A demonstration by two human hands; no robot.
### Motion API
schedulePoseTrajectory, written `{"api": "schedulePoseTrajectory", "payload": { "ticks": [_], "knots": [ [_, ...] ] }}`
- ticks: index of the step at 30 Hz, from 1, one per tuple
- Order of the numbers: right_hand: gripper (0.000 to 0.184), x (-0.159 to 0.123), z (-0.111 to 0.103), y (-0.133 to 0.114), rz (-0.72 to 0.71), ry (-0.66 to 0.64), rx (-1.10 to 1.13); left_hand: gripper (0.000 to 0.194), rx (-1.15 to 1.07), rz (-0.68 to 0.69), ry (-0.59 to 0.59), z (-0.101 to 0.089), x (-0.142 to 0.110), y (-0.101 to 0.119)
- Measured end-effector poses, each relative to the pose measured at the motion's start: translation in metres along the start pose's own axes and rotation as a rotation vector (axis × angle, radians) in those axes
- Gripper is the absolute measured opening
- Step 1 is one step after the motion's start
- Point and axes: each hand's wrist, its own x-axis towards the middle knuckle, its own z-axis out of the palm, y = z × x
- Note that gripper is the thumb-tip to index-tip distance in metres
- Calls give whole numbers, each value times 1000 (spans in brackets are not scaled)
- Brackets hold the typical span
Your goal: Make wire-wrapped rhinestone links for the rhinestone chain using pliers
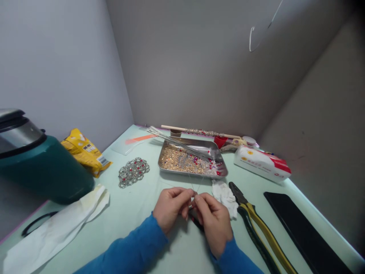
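Several thin wires (192, 185) rise from between your fingertips, above the table (142, 207) and just short of the tray (182, 174). Your left hand (172, 205) and right hand (213, 220) are together, each pinching the wires between thumb and finger; what lies inside the pinch is too small to make out.

The likeliest trouble is slipping: wire this fine, gripped only at the tips, could spring loose if one thumb eases off. Turning your hands against each other too sharply could kink it. The free ends point toward the tray's near rim and might snag there; a bump to that shallow tray, caused by reaching too far, could scatter its beads (178, 160) or shift the wire bundle (164, 134) laid across it.

Your forearms come in from the table's near edge, angled toward each other, thumbs uppermost and the other fingers curled beneath. Part of a dark tool (196, 222) shows under your right hand; its kind is hidden.

Right of that hand lie a crumpled tissue (226, 199) and pliers (249, 226), with a black case (302, 228) along the table's right edge. Left of the tray sits a beaded mesh (133, 172); a green bottle (48, 167) stands toward the left edge.
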Motion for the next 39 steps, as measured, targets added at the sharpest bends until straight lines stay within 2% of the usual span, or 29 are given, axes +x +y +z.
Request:
{"api": "schedulePoseTrajectory", "payload": {
  "ticks": [3, 5, 11, 16, 20, 27, 31, 35, 39],
  "knots": [
    [31, 0, 0, 0, 66, -12, 81, 26, -47, -18, -17, 0, 1, -1],
    [31, -1, 0, 0, 59, -12, 83, 26, -98, -28, -35, 1, 1, -1],
    [33, -1, -2, 7, -57, -47, -143, 25, 79, -24, -26, -5, 4, 3],
    [26, 5, -9, 5, -115, -37, -272, 24, 79, -32, -20, -9, 5, 6],
    [23, 13, -15, 1, -109, 26, -180, 23, 79, -65, -31, -9, 5, 7],
    [17, 15, -18, -4, -134, -128, -115, 25, 74, -73, -61, -6, 3, 7],
    [18, 12, -16, -5, -220, -125, -110, 22, -24, -99, -11, -4, 2, 5],
    [17, 10, -13, -4, -139, -82, -18, 19, -138, -134, 12, -2, 2, 5],
    [19, 12, -13, -3, -49, -50, 22, 24, -152, -158, -50, -2, 3, 6]
  ]
}}
